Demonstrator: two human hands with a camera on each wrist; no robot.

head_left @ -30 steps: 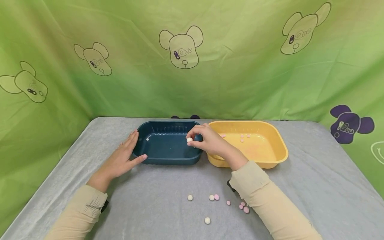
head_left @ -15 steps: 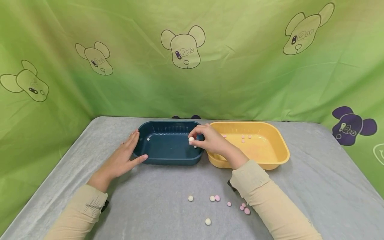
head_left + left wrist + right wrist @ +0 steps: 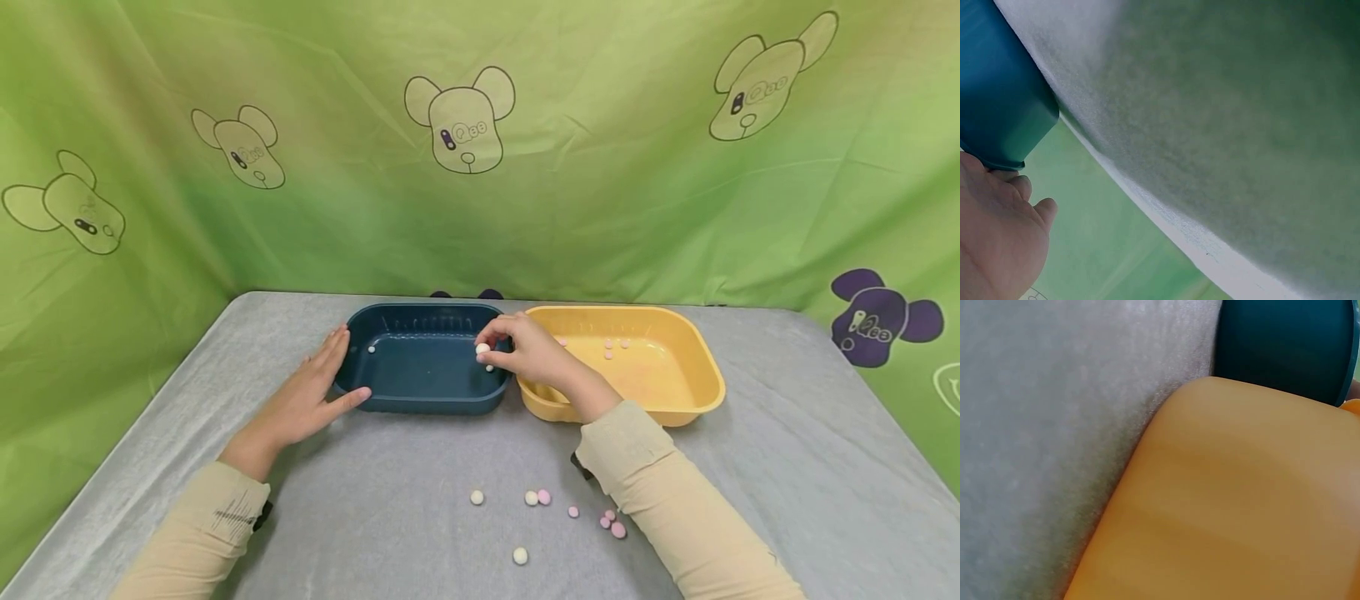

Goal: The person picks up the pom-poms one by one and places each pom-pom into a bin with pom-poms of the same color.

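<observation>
Holding a white ball over the blue bin

Pinched between thumb and fingers of the right hand, the ball hangs above the bin's three o'clock end. The left hand rests straight-fingered against the nine o'clock end, its thumb spread apart at the rim toward eight. Little has changed in the last second: the ball remains pinched in nearly the same spot, though a small white ball in the bin below, almost hidden then, now shows clearly. I judge that the held one is not yet let go. Another small ball lies inside at nine o'clock. At three o'clock from the blue bin stands the yellow bin, four pink pieces visible in it. At five o'clock, three white balls and five pink balls lie on the grey cloth; at twelve hangs the green curtain
</observation>
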